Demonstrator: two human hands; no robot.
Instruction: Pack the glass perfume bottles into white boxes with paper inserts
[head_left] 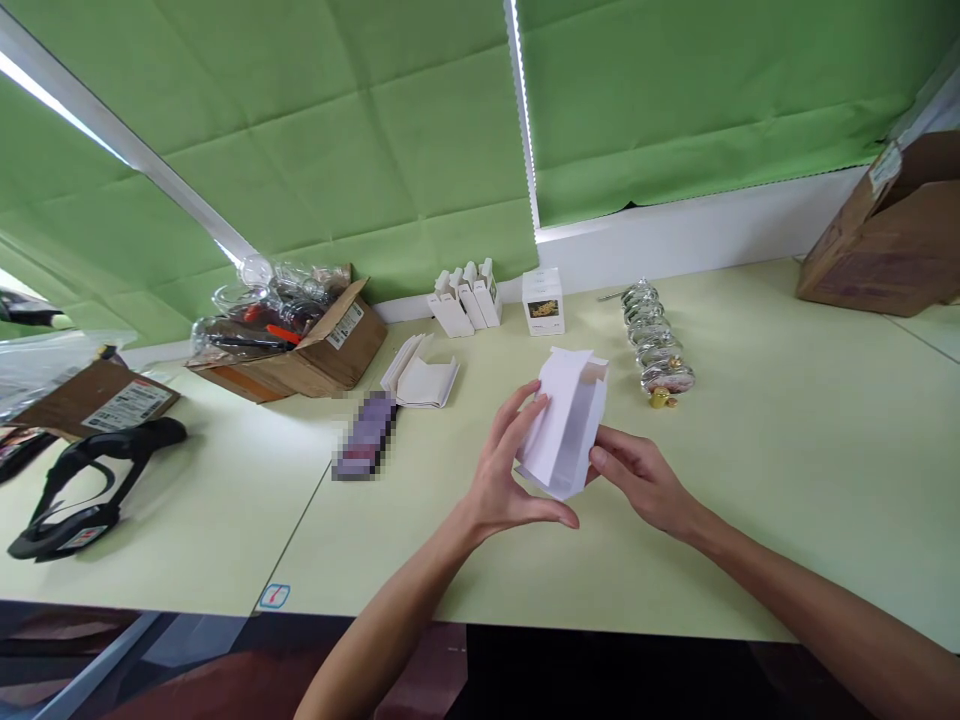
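Note:
A white paper box [555, 415], partly folded with one side standing open, is held above the table between my two hands. My left hand [506, 470] grips its left side, fingers on the panel and thumb stretched out below it. At the lower right edge, my right hand [637, 475] pinches the box; some of its fingertips are hidden behind it. Beyond them stands a closed white box [544, 303] with a printed picture. Several upright white boxes with open tops [465, 300] are to its left. Flat white cartons [427, 380] lie nearer, on the left.
A row of shiny wrapped items [652, 335] lies right of centre, small gold pieces [662, 399] at its near end. Cardboard boxes stand at the left [330, 350] and far right [889, 235]. A blurred phone-like object [365, 435] and a black headset [97, 485] lie left.

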